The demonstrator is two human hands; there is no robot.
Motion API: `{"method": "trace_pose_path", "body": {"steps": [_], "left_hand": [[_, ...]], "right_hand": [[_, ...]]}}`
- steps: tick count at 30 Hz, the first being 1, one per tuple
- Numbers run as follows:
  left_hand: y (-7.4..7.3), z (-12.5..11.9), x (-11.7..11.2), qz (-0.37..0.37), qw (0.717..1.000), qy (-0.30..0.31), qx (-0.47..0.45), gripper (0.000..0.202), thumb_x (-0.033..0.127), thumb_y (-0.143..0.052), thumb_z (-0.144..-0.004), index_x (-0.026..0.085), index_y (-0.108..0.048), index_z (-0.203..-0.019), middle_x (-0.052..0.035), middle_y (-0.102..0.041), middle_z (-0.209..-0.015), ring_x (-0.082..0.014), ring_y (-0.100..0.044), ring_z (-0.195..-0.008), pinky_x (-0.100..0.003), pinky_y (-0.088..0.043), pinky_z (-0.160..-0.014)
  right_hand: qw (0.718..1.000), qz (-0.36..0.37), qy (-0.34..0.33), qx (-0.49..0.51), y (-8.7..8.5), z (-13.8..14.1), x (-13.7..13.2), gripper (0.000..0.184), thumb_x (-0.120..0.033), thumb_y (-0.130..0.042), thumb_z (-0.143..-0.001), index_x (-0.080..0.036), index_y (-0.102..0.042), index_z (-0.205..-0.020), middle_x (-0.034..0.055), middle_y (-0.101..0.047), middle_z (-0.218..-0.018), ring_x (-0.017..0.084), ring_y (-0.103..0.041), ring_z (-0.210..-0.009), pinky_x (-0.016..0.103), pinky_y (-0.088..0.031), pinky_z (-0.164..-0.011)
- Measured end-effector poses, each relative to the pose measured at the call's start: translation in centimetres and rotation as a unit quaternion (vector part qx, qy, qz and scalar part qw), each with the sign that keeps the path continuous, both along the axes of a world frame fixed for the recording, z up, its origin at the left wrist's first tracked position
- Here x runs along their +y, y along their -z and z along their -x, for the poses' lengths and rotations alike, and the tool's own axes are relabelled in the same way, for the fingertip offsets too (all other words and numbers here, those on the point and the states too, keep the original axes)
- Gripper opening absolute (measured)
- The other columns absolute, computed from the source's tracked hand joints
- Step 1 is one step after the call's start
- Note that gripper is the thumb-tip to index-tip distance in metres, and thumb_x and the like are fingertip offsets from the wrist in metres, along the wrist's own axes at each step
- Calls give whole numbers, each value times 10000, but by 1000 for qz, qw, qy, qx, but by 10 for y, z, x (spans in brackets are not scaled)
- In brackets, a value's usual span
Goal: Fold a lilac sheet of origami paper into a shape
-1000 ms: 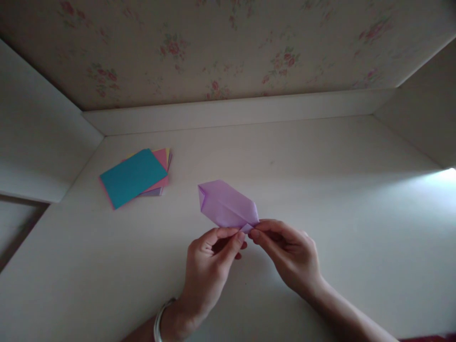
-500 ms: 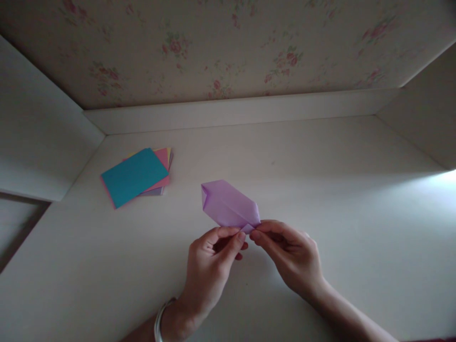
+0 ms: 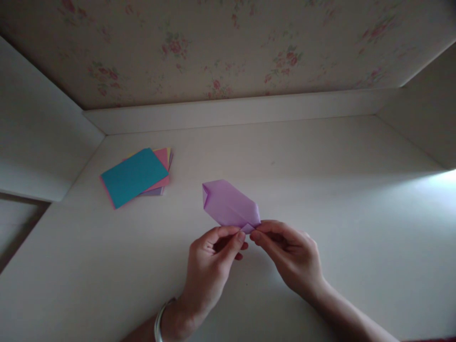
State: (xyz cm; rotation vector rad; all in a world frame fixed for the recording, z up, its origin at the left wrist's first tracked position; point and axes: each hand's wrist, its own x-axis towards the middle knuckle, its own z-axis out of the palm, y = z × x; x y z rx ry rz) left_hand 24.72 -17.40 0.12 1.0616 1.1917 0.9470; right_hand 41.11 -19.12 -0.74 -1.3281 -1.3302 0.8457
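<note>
A folded sheet of purple paper (image 3: 231, 204) is held above the white tabletop, tilted with its far end up and to the left. Its corners are creased inward, and a small folded flap shows at the near edge. My left hand (image 3: 213, 263) pinches that edge between thumb and index finger, left of the flap. Just right of the flap, my right hand (image 3: 290, 251) grips the near right corner with thumb and index finger. Both sets of fingertips nearly meet. A silver bangle (image 3: 162, 318) circles my left wrist.
A stack of coloured paper (image 3: 135, 178), blue on top with pink, yellow and purple below, lies at the left of the white table (image 3: 338, 190). Behind it runs a white ledge (image 3: 231, 111) under floral wallpaper (image 3: 213, 52). White panels stand at both sides.
Almost nothing differs. The far left tip of the purple paper has shifted very slightly to the right; both hands keep their hold.
</note>
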Motion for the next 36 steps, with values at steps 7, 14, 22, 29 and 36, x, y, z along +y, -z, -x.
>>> {"method": "trace_pose_path", "body": {"steps": [7,14,22,29,36], "left_hand": [[3,1,2,35,999,-1,-27,267,364,-760,-843,169,-687,-1011,-24,-744,-768,-131,-689,-692,-188,-580,-615],[5,3,5,52,998,-11,-35,296,374,-770,-831,158,-652,-995,-29,-715,-769,-148,-679,-725,-204,-581,-592],[4,1,3,45,997,-8,-58,218,329,-769,-833,184,-643,-937,1,-701,-796,-133,-679,-741,-197,-582,-620],[4,0,4,45,998,-2,-51,195,325,-756,-845,184,-633,-901,7,-677,-792,-126,-660,-744,-196,-574,-632],[3,3,7,61,998,-10,-29,349,391,-746,-850,193,-570,-1078,-15,-686,-849,-140,-637,-765,-227,-564,-641]], "right_hand": [[1000,-21,1,-10,3,-1,0,61,-161,-703,-858,-220,-716,-865,-9,-754,-834,105,-713,-668,167,-583,-610],[998,-40,10,-38,4,-1,1,83,-137,-702,-852,-217,-714,-871,0,-752,-851,102,-710,-669,164,-584,-603],[999,-19,12,-36,4,-2,0,65,-161,-704,-859,-224,-716,-871,-20,-749,-821,91,-708,-658,154,-573,-602],[1000,-14,11,-21,4,-3,0,59,-170,-713,-852,-227,-716,-868,-17,-754,-833,100,-715,-669,162,-582,-612],[992,-96,9,-79,6,-2,2,118,-94,-686,-861,-209,-681,-886,-3,-731,-860,91,-692,-697,166,-580,-626]]}}
